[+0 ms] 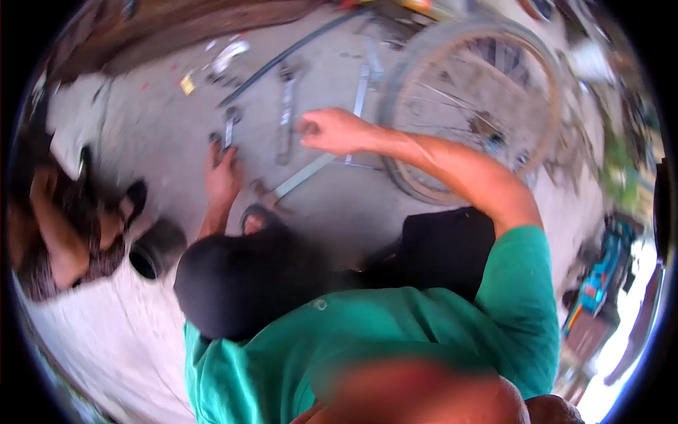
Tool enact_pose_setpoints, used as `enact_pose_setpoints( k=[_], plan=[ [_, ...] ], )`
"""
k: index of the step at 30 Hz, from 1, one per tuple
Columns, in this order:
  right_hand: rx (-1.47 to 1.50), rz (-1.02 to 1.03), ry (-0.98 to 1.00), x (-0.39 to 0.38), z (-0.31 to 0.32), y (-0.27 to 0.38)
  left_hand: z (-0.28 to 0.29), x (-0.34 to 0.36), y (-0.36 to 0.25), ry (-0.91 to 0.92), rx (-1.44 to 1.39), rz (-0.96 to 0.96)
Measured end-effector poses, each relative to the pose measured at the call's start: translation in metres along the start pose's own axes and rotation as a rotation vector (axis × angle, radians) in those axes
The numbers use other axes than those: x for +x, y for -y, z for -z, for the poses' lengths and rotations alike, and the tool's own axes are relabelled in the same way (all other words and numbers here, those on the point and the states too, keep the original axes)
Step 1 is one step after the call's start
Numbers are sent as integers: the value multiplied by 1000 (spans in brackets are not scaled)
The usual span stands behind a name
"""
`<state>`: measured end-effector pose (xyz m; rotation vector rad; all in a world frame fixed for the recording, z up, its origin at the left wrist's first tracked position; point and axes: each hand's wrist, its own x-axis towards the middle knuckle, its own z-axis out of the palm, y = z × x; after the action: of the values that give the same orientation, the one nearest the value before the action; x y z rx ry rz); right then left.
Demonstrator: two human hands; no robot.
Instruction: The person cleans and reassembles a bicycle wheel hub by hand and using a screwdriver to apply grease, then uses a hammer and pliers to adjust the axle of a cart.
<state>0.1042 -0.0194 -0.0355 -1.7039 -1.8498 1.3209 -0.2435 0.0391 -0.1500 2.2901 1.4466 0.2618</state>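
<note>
The small wrench (230,127) is on the floor side of the view just beyond the left hand (222,172), its long axis running nearly straight away from the person, the far end leaning slightly right. That hand's finger and thumb are parted around its near end; blur hides whether they pinch it. The long wrench (285,113) lies on the floor (169,116) between the hands, almost parallel to the small one, and nearer the right hand (333,131), which is just right of it with fingers curled; I cannot tell whether they hold anything. The hammer (305,177) slants below, its handle rising rightward toward the right hand. The wheel (397,95) lies farther right.
</note>
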Motion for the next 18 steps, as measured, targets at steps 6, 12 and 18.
enact_pose_setpoints(
  k=[6,12,18],
  plan=[
    [-16,-55,-206,-81,130,-1,12,4,-25,-5,-148,-36],
    [170,-161,-461,-138,185,-12,13,17,-18,-13,-331,-6],
    [177,-181,-340,-128,162,23,25,52,-78,20,-472,-41]
  ],
)
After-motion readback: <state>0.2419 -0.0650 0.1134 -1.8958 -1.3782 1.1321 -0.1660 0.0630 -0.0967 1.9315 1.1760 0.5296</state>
